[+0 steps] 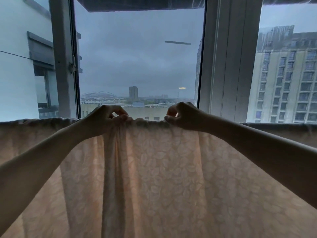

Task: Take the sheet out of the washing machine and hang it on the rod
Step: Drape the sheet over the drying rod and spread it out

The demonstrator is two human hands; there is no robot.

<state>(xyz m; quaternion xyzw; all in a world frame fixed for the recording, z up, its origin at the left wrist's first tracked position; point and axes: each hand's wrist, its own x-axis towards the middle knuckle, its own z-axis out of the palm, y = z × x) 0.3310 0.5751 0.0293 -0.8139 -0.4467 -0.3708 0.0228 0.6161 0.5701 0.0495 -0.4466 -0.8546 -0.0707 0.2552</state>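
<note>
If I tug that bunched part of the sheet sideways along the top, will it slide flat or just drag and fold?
Probably drag and fold: the sheet is limp, hanging in deep vertical pleats below the left hand. It likely shifts in gathers, since its top edge is puckered between the left hand and the right hand. Whether it is damp and clingy cannot be told.

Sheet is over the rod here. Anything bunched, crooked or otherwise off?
Yes. Below the left hand the sheet is gathered into a thick vertical fold, and its top edge is puckered between that hand and the right hand. Both pinch that edge. Otherwise it hangs flat.
</note>
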